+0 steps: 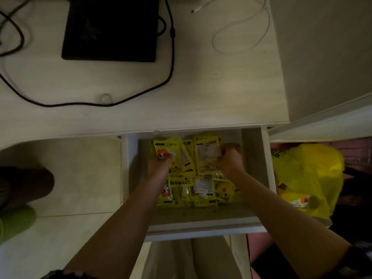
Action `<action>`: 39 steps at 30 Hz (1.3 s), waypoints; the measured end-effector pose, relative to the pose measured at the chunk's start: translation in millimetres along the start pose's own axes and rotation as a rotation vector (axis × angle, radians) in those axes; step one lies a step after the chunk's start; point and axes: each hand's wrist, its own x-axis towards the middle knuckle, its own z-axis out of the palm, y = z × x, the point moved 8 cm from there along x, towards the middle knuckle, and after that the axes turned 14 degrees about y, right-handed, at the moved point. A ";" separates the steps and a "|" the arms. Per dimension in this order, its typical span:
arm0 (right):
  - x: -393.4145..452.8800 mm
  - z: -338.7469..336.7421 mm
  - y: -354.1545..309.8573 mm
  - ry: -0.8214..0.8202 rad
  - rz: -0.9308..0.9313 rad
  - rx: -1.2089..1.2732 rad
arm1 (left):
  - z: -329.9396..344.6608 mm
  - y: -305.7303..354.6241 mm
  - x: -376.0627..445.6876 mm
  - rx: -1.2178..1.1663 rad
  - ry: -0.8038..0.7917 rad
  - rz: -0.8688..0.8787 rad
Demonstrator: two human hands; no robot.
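We have both hands down in the open drawer (254,158), which is pulled out from under the front edge of the surface (201,87). The far row of packets (204,156) stands against the drawer's back edge. The near row of packets (201,191) lies closer to its front edge, partly under our wrists.

The far row sits squarely between our hands. The left hand (160,165) is at its left end, on the packet with the cartoon face, with fingers (168,157) curled to pinch that packet's near edge. The right hand (229,159) is at the right end, with fingers (230,147) bent over the outer packets (the dim light hides the thumbs).

Each packet's long axis runs from the drawer's front toward its back, so the row itself stretches left to right, from one hand to the other. Neither hand is nearer, since both already touch it. We judge that the next move depends on squeezing inward along that row.

A yellow bag (310,174) slumps on the floor just beyond the drawer's right wall.
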 end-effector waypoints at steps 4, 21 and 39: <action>-5.3 -18.5 14.6 0.005 0.013 -0.045 | -17.1 -9.9 -7.0 0.064 0.004 0.038; -92.8 -62.3 -33.3 -0.136 -0.373 -0.167 | -128.8 -6.8 -93.1 0.222 0.115 0.494; -315.4 79.0 -182.7 -0.330 -1.152 -0.481 | -307.1 -131.1 -108.6 0.183 0.503 0.440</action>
